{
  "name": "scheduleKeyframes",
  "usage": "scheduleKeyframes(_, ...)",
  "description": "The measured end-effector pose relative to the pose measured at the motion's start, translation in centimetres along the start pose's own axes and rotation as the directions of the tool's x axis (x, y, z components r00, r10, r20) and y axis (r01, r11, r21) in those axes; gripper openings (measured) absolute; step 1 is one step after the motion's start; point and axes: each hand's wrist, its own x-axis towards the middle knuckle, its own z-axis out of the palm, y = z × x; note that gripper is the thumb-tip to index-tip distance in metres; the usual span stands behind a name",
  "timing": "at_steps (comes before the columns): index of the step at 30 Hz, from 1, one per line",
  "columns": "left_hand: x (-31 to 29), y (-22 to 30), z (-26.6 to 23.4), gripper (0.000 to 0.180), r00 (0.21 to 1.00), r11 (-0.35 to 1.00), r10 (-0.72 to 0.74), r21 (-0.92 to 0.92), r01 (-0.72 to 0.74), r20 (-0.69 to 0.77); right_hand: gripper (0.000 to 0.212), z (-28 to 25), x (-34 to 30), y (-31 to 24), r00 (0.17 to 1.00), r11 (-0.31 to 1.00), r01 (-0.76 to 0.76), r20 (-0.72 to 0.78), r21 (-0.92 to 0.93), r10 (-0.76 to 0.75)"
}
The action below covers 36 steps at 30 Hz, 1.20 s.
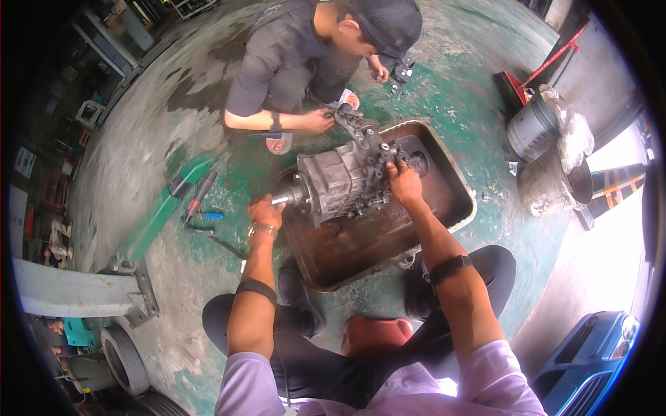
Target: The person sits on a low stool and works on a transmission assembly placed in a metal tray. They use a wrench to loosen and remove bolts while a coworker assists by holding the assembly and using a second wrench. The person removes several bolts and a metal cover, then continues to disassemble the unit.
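A grey metal gearbox [331, 182] lies across a brown, oily metal tray [474, 202] in front of me, its left end sticking out over the tray's side. My left hand [265, 212] is closed around the shaft end on the left. At the other end, my right hand [404, 183] grips the gearbox near its dark linkage, fingers curled over the top. Parts of the fingers on both hands are hidden. Across from me a person [291, 62] squats, one hand [318, 120] at the gearbox's far side and the other hand [379, 71] raised off it.
Left of the tray are a green lift arm [163, 215], a red-and-black tool [200, 193], a small blue piece [214, 215] and a long-handled tool [225, 244]. Buckets [533, 128] stand at right. A red stool [374, 335] is between my legs; a blue car [590, 360] is lower right.
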Motion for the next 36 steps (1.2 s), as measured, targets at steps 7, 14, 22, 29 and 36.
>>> scheduleKeyframes(7,0.0,0.1,-0.2,0.049,1.0,1.0,0.004,-0.017,-0.004,0.017,0.046,0.1,0.0,0.2,0.999,0.999,0.034,-0.008,0.023,-0.033)
scheduleKeyframes(14,0.1,0.1,0.3,0.049,0.999,0.999,-0.03,-0.033,0.03,0.011,0.042,-0.1,-0.2,0.0,0.998,0.998,0.063,-0.022,0.019,-0.062)
scheduleKeyframes(22,0.3,-0.3,0.8,0.049,1.0,0.999,-0.01,-0.03,0.01,0.001,0.042,-0.5,-0.3,-0.3,0.998,0.998,0.061,-0.007,0.0,-0.061)
scheduleKeyframes(29,0.2,-0.4,1.0,0.046,0.999,0.999,0.022,-0.038,-0.023,-0.044,0.043,-0.3,-0.1,-0.2,0.999,0.999,0.052,-0.002,-0.014,-0.052)
scheduleKeyframes(36,-0.3,-0.1,0.6,0.047,0.991,0.999,0.046,0.027,-0.043,-0.125,0.045,0.2,0.2,0.4,0.999,0.999,0.033,0.019,-0.011,-0.033)
